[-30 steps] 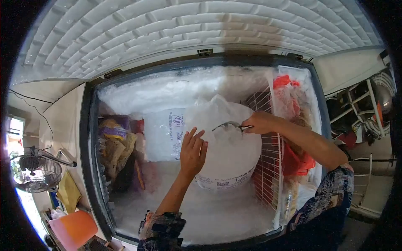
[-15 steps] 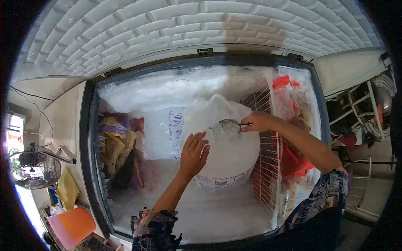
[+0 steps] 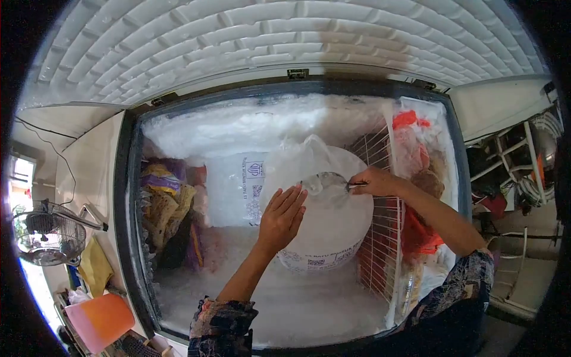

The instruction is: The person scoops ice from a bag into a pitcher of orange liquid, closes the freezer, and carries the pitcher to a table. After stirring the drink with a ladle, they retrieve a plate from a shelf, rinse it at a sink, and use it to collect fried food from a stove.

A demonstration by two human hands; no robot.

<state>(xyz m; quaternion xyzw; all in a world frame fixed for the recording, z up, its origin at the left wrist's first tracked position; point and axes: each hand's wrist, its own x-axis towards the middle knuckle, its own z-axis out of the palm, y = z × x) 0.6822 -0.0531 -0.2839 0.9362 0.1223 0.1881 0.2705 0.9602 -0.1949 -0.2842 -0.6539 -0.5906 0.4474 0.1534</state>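
A large round white bag with blue print stands in the frosty chest freezer. Its plastic top is open and crumpled upward at the back. My right hand is closed around the dark handle of a metal scoop, whose bowl lies at the white contents of the bag. My left hand is held flat at the bag's left side, fingers extended and close together. Behind it a white printed block or bag lies on the left. Fine detail of the scoop's bowl is blurred.
A white wire divider stands right of the bag, with red plastic bags beyond it. Purple and yellow packages lie at the freezer's left end. Outside are a fan and an orange container.
My right hand and the scoop have shifted slightly right and down. My left hand has moved a little right, and its fingers have drawn together.
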